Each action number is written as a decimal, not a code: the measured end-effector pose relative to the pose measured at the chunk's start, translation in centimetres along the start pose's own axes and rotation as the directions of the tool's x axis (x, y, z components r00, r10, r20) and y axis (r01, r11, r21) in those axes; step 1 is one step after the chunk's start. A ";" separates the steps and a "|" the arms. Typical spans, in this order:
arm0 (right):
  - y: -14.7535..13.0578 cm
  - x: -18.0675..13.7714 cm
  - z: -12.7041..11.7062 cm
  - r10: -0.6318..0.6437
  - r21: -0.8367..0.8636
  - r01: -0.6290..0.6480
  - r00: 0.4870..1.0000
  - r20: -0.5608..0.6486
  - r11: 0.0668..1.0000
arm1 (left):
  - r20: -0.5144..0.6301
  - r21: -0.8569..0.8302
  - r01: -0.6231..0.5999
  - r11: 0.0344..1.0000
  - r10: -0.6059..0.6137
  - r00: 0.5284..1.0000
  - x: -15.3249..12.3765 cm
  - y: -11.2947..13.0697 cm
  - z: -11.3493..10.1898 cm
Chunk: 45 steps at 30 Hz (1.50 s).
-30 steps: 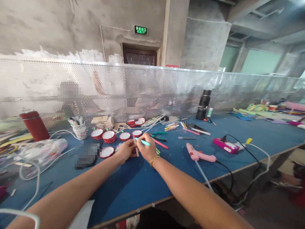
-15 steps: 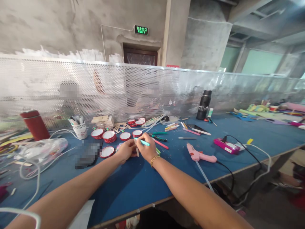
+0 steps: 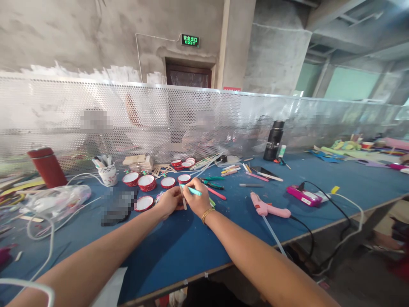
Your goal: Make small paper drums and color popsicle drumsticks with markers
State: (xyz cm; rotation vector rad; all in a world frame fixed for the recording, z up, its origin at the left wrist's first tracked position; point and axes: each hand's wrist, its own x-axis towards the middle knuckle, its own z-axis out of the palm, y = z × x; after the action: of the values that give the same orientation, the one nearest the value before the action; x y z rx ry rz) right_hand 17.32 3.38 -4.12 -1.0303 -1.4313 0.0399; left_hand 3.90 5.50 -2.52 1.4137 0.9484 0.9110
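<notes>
Near the middle of the blue table, my left hand (image 3: pixel 170 201) pinches a narrow popsicle stick (image 3: pixel 184 204), held roughly upright. A turquoise marker (image 3: pixel 194 191) is gripped in my right hand (image 3: pixel 200 199), its tip end close against the upper part of the stick. My fingers partly hide the stick and the tip. Just beyond my hands are several red-rimmed round pieces with white insides, among them one round piece (image 3: pixel 184 178) behind the stick and another round piece (image 3: pixel 144 203) left of my left hand. Green-handled pliers (image 3: pixel 214 184) lie behind my right hand.
A pink glue gun (image 3: pixel 268 209) with a cable lies at right, near a magenta power strip (image 3: pixel 303 195). A black bottle (image 3: pixel 273 141) stands behind. Leftward are a dark phone-like object (image 3: pixel 119 207), a paper cup of pens (image 3: pixel 108 174) and a red bottle (image 3: pixel 47 167). A perforated metal screen (image 3: pixel 153 111) runs along the back.
</notes>
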 end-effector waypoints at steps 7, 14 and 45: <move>0.3 0.1 0.1 0.003 0.024 -0.004 1.000 0.012 1.000 | 0.010 0.005 -0.017 1.000 0.017 1.000 0.2 -0.3 -0.2; 1.0 0.4 0.3 0.000 -0.047 -0.003 0.999 -0.052 0.999 | -0.011 0.002 0.005 1.000 -0.005 1.000 0.0 0.0 0.0; 0.9 0.3 0.0 0.026 -0.042 -0.029 0.998 -0.062 0.999 | -0.019 -0.006 0.007 1.000 -0.007 1.000 0.2 -0.2 0.0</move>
State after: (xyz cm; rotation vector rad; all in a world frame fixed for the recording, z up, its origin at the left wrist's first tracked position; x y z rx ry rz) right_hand 17.85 4.11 -4.37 -1.0775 -1.3671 -0.0029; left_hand 3.94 5.74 -2.74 1.3978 0.9638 0.9229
